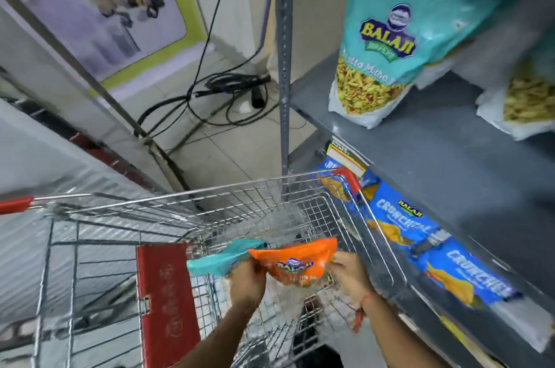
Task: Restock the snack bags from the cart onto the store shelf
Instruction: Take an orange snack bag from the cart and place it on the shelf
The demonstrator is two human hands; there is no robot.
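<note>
Over the wire cart (192,205) I hold an orange snack bag (295,262) between both hands. My left hand (246,280) grips its left edge together with a teal snack bag (222,258) that sticks out to the left. My right hand (350,276) pinches the orange bag's right edge. The grey metal shelf (420,157) is to the right, with a teal Balaji bag (390,46) standing upright on it and a second bag (528,103) at the far right edge.
Blue Crunchex bags (420,235) lie along the lower shelf beside the cart. A red child-seat flap (165,298) stands in the cart. A grey shelf upright (283,67) rises behind the cart. Black cables (222,97) lie coiled on the tiled floor.
</note>
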